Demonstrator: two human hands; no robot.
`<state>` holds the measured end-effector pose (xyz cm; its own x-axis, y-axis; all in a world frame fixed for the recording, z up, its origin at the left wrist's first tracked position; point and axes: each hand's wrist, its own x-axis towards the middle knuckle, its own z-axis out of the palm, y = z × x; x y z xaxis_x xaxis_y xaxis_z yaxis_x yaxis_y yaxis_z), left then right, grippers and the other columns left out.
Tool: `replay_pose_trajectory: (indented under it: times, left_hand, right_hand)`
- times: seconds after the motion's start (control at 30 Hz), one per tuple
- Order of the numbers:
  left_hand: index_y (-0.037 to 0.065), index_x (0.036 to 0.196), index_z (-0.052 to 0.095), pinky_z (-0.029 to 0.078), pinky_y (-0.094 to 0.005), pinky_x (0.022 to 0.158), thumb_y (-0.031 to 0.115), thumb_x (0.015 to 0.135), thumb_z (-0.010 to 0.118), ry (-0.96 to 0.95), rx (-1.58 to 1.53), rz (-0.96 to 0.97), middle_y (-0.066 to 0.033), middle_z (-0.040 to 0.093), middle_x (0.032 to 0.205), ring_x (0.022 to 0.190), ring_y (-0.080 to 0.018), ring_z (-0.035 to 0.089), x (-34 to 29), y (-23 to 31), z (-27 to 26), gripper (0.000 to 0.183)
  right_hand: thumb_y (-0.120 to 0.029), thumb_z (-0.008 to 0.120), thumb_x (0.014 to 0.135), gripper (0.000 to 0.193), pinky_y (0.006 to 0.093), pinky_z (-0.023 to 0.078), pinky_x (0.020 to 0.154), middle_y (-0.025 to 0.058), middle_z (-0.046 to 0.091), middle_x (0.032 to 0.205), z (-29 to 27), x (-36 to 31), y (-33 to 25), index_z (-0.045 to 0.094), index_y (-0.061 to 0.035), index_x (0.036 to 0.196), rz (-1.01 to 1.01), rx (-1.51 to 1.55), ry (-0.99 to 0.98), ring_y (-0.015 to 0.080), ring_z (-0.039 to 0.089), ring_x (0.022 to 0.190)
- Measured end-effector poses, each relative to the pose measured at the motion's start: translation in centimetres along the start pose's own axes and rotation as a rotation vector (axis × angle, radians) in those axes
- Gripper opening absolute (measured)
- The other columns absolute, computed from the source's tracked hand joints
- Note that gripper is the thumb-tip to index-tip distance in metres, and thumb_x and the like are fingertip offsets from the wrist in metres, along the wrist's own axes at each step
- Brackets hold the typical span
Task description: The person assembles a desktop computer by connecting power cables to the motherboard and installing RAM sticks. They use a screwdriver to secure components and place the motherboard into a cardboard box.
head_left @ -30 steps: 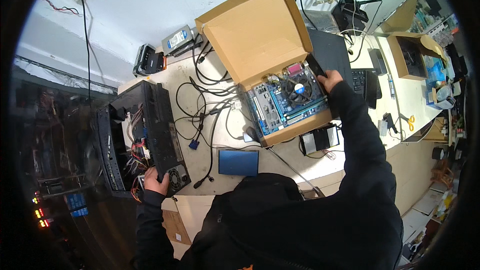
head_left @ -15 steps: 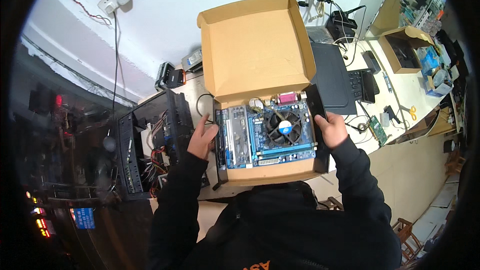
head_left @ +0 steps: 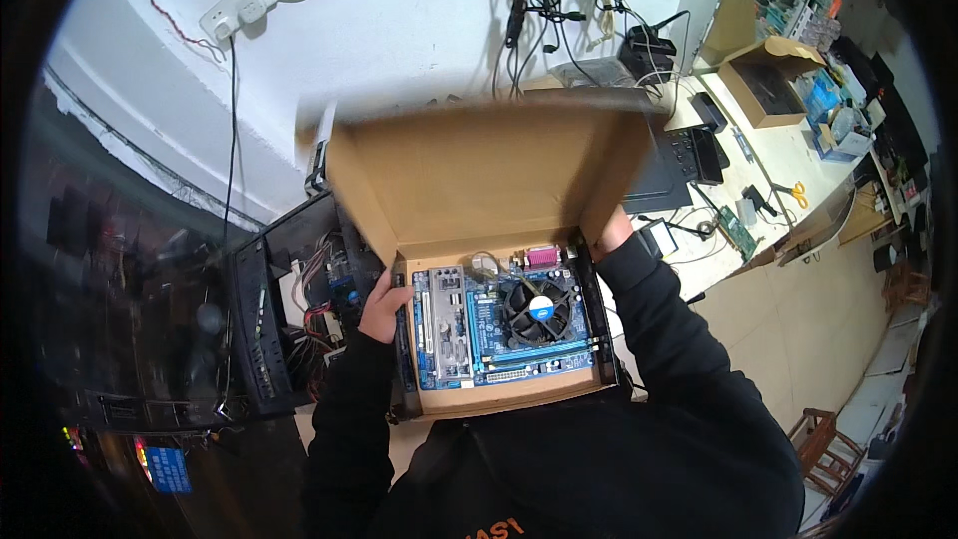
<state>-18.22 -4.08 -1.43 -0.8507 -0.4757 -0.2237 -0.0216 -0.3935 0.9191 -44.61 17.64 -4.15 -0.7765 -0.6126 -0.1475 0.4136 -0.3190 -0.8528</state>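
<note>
While my left hand (head_left: pixel 380 311) grips the box (head_left: pixel 514 399), my right hand (head_left: pixel 612 233) hides its grip. Best keep the board (head_left: pixel 489 329) between them level.

Computer workshop, motherboard (head_left: pixel 487 324), opened case (head_left: pixel 267 324)

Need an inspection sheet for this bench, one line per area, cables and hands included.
Surface: pale tabletop, partly covered.
Job's things: cardboard box, lid raised and blurred; inside, a blue motherboard with a black fan and pink connector.
Clutter: scissors with yellow-orange handles, green circuit board, second cardboard box, all to the right.
Hands: left hand grips the box's left side; right hand is by the lid's right end, fingers hidden.
Cables: black cables hang against the wall; wires show inside the open computer case.
Surroundings: white wall, socket, wooden stool on the floor.
</note>
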Motion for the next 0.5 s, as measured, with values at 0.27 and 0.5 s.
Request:
replay_pose_trajectory:
  times: [0.27,0.5]
  left_hand:
    - [0.0,0.128,0.039,0.044,-0.0274,0.084,0.02,0.09,0.042,-0.048,-0.14,0.019,-0.01,0.053,0.113,0.098,-0.0157,0.053,0.1,-2.5,-4.3,0.043]
    - [0.0,0.127,0.04,0.045,-0.0277,0.087,0.03,0.097,0.036,-0.156,-0.069,-0.086,-0.0121,0.051,0.119,0.104,-0.0167,0.053,1.1,-4.5,-6.7,0.043]
  right_hand:
    - [-0.034,0.05,0.09,0.039,0.0313,0.047,0.083,0.0132,0.06,0.1,-0.8,-1.8,2.7,0.056,0.0002,0.109,0.5,0.362,-0.173,0.0211,0.059,0.094]
    - [-0.022,0.051,0.089,0.033,0.0264,0.048,0.077,0.0119,0.062,0.1,-0.8,-1.9,2.1,0.055,0.0052,0.106,0.216,-0.354,-0.086,0.0171,0.06,0.087]
